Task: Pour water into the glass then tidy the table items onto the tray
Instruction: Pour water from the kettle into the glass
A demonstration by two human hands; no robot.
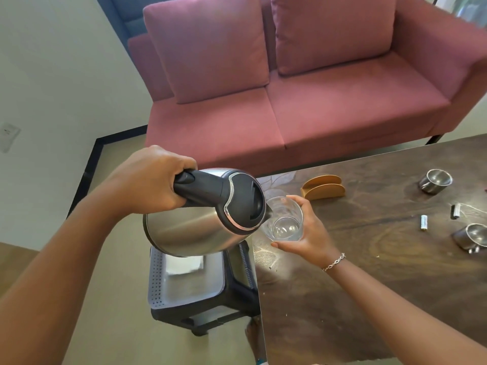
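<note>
Left hand (150, 177) is gripping the heavy steel kettle (200, 227) by its handle; right hand (308, 233) is wrapping the fragile, probably slippery glass (286, 219) mid-wall.

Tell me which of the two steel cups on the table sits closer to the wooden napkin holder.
The far steel cup, level with the wooden napkin holder near the sofa-side edge. The other steel cup sits nearer the person, beyond the two batteries.
</note>
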